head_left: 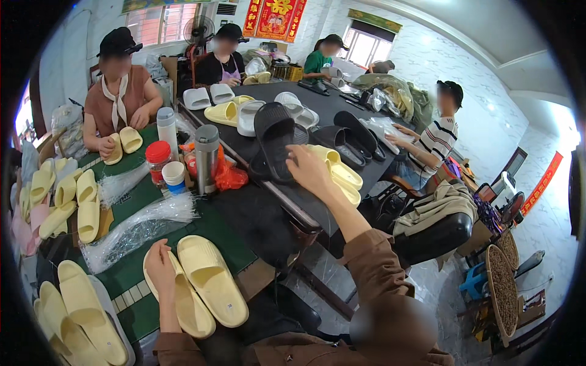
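My left hand (161,268) is closed at the strap of one pale yellow slide slipper (189,305), on the near edge of the green-topped table. Its mate (212,280) lies close beside it on the right. My right arm stretches forward across the dark table, and my right hand (310,172) grips a black slide slipper (274,131) near its heel end. That slipper is tilted with its toe up; my hand partly hides its lower edge. Another pair of yellow slippers (340,171) lies just right of my right hand.
A steel tumbler (207,160), a red-lidded jar (159,163) and a paper cup (174,175) stand left of my right arm. Clear plastic strands (143,232) lie on the green top. More yellow slippers (91,311) fill the left edge. Several people work around the table.
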Demonstrator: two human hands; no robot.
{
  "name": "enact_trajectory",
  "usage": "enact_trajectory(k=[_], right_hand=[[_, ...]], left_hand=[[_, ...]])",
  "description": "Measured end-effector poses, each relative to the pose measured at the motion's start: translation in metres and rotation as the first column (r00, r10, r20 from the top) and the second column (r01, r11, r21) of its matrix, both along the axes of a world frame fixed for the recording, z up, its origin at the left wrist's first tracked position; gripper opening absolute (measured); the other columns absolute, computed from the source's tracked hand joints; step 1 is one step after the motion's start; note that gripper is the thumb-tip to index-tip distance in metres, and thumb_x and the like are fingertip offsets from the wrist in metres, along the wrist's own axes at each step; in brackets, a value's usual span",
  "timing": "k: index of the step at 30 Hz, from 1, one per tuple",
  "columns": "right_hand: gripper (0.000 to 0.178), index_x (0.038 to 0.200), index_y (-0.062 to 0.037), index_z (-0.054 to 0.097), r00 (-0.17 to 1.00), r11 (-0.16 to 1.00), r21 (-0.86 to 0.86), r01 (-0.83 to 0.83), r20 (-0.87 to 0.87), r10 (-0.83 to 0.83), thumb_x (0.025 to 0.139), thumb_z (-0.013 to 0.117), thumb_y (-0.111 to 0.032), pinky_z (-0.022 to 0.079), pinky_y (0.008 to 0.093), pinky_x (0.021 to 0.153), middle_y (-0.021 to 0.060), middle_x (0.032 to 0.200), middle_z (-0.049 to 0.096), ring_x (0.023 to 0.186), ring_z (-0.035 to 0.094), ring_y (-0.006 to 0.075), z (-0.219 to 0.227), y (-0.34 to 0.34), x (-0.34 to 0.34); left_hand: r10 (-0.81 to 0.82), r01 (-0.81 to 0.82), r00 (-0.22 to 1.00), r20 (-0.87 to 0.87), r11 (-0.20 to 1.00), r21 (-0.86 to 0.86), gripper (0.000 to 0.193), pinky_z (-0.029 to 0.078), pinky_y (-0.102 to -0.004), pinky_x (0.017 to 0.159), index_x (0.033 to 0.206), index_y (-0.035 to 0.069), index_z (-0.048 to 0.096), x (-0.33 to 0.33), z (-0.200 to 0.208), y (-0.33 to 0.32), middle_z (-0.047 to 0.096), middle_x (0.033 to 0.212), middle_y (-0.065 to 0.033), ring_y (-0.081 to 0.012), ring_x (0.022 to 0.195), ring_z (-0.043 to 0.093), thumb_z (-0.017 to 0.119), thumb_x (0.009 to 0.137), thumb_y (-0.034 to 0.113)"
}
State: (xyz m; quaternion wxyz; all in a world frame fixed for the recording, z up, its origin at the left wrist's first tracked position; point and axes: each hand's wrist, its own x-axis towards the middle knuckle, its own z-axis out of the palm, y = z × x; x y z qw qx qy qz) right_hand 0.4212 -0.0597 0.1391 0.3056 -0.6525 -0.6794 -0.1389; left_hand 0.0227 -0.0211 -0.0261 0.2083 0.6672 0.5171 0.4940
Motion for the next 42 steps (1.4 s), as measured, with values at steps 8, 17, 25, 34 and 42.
enact_trajectory(k=[8, 17, 25, 34, 42], right_hand=[[0.028, 0.113, -0.0003, 0.052, 0.520, 0.836, 0.009, -0.549, -0.779, 0.350, 0.086, 0.043, 0.004, 0.042, 0.0222, 0.067, 0.0056, 0.101, 0.058, 0.072, 0.047, 0.0091, 0.027, -0.036, -0.082], [0.022, 0.111, 0.0003, 0.049, 0.148, 0.615, 0.213, -0.759, -0.864, 0.481, 0.092, 0.038, 0.005, 0.048, 0.0292, 0.084, 0.0098, 0.105, 0.058, 0.091, 0.059, 0.0159, -0.014, 0.016, -0.157], [0.024, 0.117, 0.0040, 0.050, -0.053, 0.380, 0.539, -0.751, -0.624, 0.780, 0.093, 0.045, 0.000, 0.047, 0.0291, 0.095, 0.0153, 0.119, 0.060, 0.110, 0.060, 0.0192, 0.077, 0.030, -0.240], [0.020, 0.115, 0.0003, 0.050, -0.590, 0.549, 0.568, -0.613, -0.791, 0.159, 0.097, 0.051, -0.009, 0.048, 0.0344, 0.100, 0.0186, 0.125, 0.054, 0.118, 0.055, 0.0274, -0.060, 0.013, -0.259], [0.031, 0.130, -0.0014, 0.037, -0.374, 0.759, 0.354, -0.546, -0.914, 0.157, 0.100, 0.042, -0.011, 0.051, 0.0287, 0.086, 0.0183, 0.116, 0.059, 0.105, 0.062, 0.0222, -0.132, 0.016, -0.266]], left_hand=[[0.003, -0.003, 1.000, 0.018, 1.000, -0.025, 0.021, 0.049, -0.0321, 0.070, 0.102, -0.001, 0.064, -0.002, 0.003, 0.000, 0.066, 0.085, -0.0120, -0.0211, 0.077, 0.064, 0.048, 0.094, 0.008], [0.009, -0.012, 0.999, 0.053, 0.999, 0.041, 0.020, 0.049, -0.0334, 0.070, 0.103, 0.000, 0.065, -0.005, -0.005, 0.004, 0.067, 0.088, -0.0128, -0.0226, 0.079, 0.065, 0.050, 0.093, 0.009], [-0.007, 0.007, 1.000, 0.002, 1.000, 0.015, 0.020, 0.049, -0.0351, 0.065, 0.103, -0.001, 0.064, -0.001, 0.013, -0.007, 0.067, 0.083, -0.0141, -0.0259, 0.073, 0.064, 0.050, 0.094, 0.009], [0.011, -0.013, 1.000, 0.022, 0.996, 0.084, 0.018, 0.049, -0.0338, 0.068, 0.103, 0.001, 0.064, 0.004, 0.012, -0.006, 0.066, 0.085, -0.0128, -0.0247, 0.075, 0.064, 0.053, 0.092, 0.008], [-0.057, 0.059, 0.997, 0.053, 0.997, -0.056, 0.028, 0.050, -0.0336, 0.081, 0.117, 0.001, 0.060, -0.020, 0.031, -0.008, 0.067, 0.100, -0.0146, -0.0252, 0.091, 0.065, 0.052, 0.091, 0.005]])
